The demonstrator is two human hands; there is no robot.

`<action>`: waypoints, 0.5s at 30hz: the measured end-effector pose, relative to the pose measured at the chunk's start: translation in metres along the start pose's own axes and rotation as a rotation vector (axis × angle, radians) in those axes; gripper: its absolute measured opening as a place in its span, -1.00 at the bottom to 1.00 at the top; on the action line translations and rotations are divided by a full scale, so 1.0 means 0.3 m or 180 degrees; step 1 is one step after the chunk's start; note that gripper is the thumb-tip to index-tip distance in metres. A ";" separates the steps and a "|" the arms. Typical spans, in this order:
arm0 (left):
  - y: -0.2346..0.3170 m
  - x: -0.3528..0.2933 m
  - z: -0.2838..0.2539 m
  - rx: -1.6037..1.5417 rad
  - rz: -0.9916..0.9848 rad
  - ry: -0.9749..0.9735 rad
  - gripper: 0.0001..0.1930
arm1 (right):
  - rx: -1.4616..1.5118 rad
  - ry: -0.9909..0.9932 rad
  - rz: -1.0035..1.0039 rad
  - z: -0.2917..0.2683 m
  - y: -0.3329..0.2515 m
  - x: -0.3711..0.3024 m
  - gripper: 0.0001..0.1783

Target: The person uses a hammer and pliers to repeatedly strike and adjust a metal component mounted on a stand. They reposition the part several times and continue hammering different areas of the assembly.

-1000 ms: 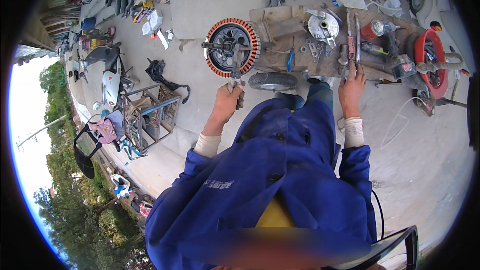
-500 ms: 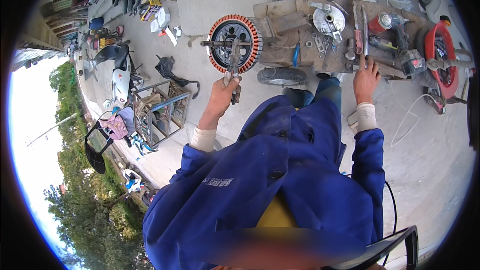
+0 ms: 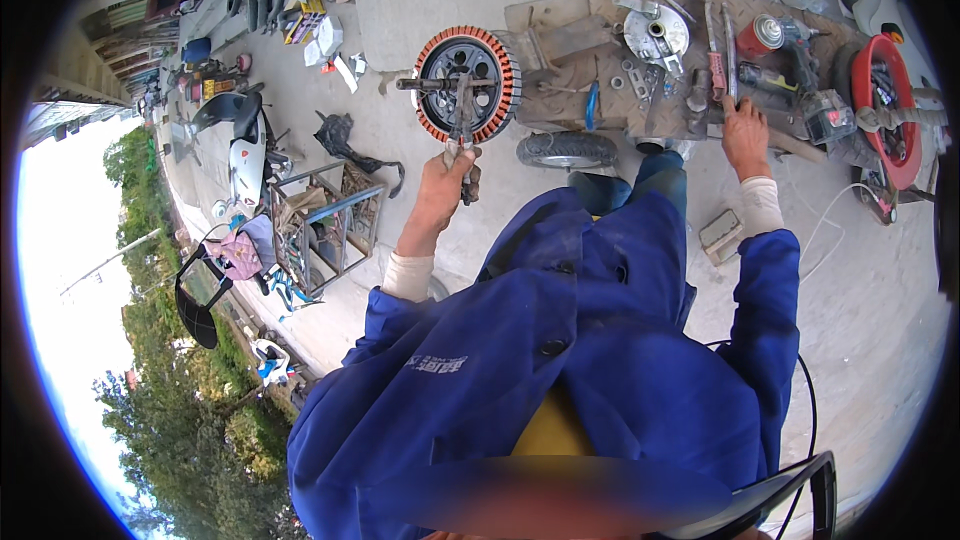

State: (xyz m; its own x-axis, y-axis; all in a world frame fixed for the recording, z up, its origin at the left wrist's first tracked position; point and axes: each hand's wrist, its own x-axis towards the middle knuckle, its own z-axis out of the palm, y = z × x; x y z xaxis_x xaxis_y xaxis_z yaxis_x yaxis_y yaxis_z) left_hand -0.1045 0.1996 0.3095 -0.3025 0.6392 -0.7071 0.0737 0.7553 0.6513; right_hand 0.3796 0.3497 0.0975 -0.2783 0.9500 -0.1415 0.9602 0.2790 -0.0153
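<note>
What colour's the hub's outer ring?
The ring is orange with dark gaps, best in the head view.

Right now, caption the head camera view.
Left fingers hold a metal tool at an orange-rimmed wheel hub, right fingers at a silver bar.

The tool (image 3: 461,120) in my left grip (image 3: 447,180) is dull, grimy metal. The motor core (image 3: 487,100) is dark, matt metal, ringed by ridged orange windings (image 3: 513,80) that look like copper. By my right grip (image 3: 746,135), a long bar (image 3: 731,48) has the shine of smooth, bare metal. The surface (image 3: 668,123) is rough, brown and stained; far on it, a round plate (image 3: 647,41) has a pale metallic sheen. On the right, the red basin (image 3: 905,172) looks like smooth, glossy plastic. Nearer, the tyre (image 3: 567,146) is dusty, matt rubber, my blue coat (image 3: 620,360) creased cloth, and the floor (image 3: 860,340) dull concrete.
</note>
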 end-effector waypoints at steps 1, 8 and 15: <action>0.000 0.001 -0.003 0.0012 0.0004 0.0025 -0.66 | 0.0105 -0.0146 -0.0057 -0.027 0.002 0.001 -0.59; 0.026 -0.012 0.010 -0.0123 -0.0019 0.0061 -0.66 | 0.0990 -0.0435 0.0278 -0.242 -0.125 -0.060 -0.51; 0.020 -0.002 0.007 -0.0164 -0.0022 0.0036 -0.67 | 0.4231 -0.0496 0.1411 -0.347 -0.281 -0.222 -0.64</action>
State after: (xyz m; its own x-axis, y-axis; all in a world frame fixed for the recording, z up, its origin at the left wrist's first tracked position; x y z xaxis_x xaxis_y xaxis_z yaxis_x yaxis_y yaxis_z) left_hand -0.1018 0.2040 0.3133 -0.3137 0.6320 -0.7086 0.0226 0.7511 0.6599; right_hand 0.3146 0.2775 0.2112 -0.0293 0.8734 -0.4860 0.2970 -0.4567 -0.8386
